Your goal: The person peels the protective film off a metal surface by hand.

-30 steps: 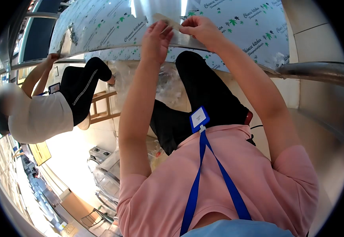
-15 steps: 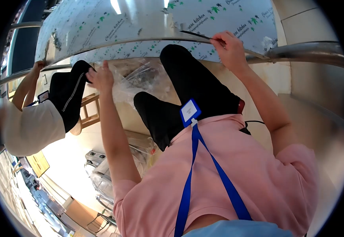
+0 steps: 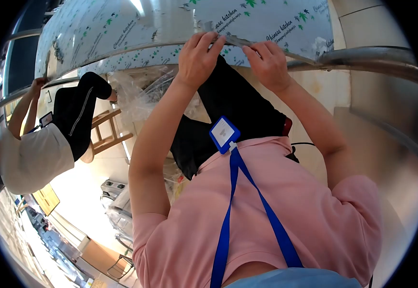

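Your thin grey strip [image 3: 236,41] is at the near edge [image 3: 299,58] of the worktop [image 3: 170,21], in the gap between your two hands. Key relation: its long axis runs left-right, roughly along that edge, dropping slightly toward you at the right end. From your left hand [image 3: 197,61] it lies just to the right; from your right hand [image 3: 269,68] it lies just to the left and a little far. Both hands are close; neither is clearly nearer. Right fingers look bent and pinched on the strip's right end. Left fingers are bent over the edge by its left end, touching there as far as I can see; can't tell if they grip it or only press. Hard to make out: both strip ends sit behind your fingers, so full length is unknown; also can't tell if it's a loose piece or part of the printed film [image 3: 285,31] on the worktop. Left thumb is hidden, as is the underside of the edge. The worktop's far side is cut off by the frame. Well to the left, a co-worker's hand [image 3: 39,82] is at the same worktop's edge; what it touches is too small to read.
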`<state>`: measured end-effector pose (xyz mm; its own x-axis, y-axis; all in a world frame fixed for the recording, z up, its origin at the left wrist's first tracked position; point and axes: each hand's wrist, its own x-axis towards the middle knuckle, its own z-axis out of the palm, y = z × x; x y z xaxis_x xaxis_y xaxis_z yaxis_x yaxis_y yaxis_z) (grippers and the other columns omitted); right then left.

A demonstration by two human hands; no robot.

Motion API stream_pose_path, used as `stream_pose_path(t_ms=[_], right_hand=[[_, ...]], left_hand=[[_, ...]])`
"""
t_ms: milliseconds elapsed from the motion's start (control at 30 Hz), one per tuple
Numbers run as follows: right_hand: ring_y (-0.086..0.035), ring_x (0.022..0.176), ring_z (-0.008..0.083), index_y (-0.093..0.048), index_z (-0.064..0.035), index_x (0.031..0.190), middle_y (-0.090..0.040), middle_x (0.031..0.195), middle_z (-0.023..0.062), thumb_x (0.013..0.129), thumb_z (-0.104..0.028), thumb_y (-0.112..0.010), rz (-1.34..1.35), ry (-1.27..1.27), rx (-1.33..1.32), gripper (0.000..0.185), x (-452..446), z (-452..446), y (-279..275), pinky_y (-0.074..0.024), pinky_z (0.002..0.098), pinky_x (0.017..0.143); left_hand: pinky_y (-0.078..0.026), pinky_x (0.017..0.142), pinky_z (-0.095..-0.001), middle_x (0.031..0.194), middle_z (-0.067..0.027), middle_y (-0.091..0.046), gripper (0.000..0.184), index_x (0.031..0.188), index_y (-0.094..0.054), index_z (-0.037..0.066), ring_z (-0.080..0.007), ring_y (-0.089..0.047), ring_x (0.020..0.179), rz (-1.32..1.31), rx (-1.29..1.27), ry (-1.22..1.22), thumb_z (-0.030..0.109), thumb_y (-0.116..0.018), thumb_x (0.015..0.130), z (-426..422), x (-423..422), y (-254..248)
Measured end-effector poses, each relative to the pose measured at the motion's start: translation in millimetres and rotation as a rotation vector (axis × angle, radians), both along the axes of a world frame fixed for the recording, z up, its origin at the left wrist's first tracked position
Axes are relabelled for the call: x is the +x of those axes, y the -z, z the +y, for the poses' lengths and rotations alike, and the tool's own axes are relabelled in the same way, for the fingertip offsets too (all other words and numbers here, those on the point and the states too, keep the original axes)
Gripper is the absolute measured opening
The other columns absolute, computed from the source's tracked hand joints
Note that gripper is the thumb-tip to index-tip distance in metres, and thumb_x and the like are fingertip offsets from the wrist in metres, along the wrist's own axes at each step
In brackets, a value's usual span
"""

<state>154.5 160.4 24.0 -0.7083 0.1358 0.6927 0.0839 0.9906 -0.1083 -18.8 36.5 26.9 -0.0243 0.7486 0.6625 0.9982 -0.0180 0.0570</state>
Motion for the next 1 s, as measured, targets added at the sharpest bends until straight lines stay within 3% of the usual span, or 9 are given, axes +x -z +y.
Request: stream_pose_path(t_ms=[567, 667, 767, 1000], right_hand=[[-0.057, 0.090, 0.0197, -0.070, -0.0044, 0.095, -0.061, 0.089, 0.0025, 0.077, -0.009, -0.064, -0.058, 0.038, 0.050, 0.020, -5.3, 2.0, 7.3, -0.0459, 0.0320, 0.078], [-0.057, 0.084, 0.0183, -0.071, -0.0060, 0.095, -0.059, 0.086, 0.0007, 0.074, -0.007, -0.070, -0.020, 0.023, 0.029, 0.021, -14.8, -0.8, 4.3, -0.0455, 0.0313, 0.071], [-0.055, 0.088, 0.0187, -0.068, -0.0054, 0.091, -0.059, 0.086, 0.0011, 0.077, -0.012, -0.063, -0.031, 0.038, 0.084, 0.016, -23.8, -2.2, 6.8, -0.0449, 0.0315, 0.077], [-0.055, 0.085, 0.0195, -0.067, -0.0040, 0.088, -0.056, 0.082, 0.0023, 0.076, -0.011, -0.061, -0.035, 0.034, 0.077, 0.015, -36.2, -4.5, 5.2, -0.0455, 0.0317, 0.074]], left_hand=[[-0.050, 0.075, -0.0327, 0.097, -0.0010, -0.061, 0.024, 0.098, -0.065, 0.010, -0.0196, -0.061, 0.092, 0.144, 0.002, 0.042, 0.011, -0.063, 0.074, 3.2, -8.9, 6.7], [-0.050, 0.077, -0.0330, 0.097, -0.0017, -0.061, 0.025, 0.099, -0.065, 0.009, -0.0201, -0.061, 0.092, 0.155, 0.003, 0.040, 0.011, -0.063, 0.074, -2.6, -16.5, 8.5], [-0.050, 0.078, -0.0330, 0.098, -0.0021, -0.061, 0.025, 0.099, -0.065, 0.009, -0.0203, -0.061, 0.092, 0.155, -0.022, 0.034, 0.011, -0.063, 0.074, -6.4, -22.4, 6.8], [-0.051, 0.077, -0.0320, 0.098, -0.0024, -0.062, 0.024, 0.098, -0.066, 0.008, -0.0192, -0.061, 0.092, 0.166, -0.021, 0.058, 0.011, -0.062, 0.075, -5.2, -33.9, 5.6]])
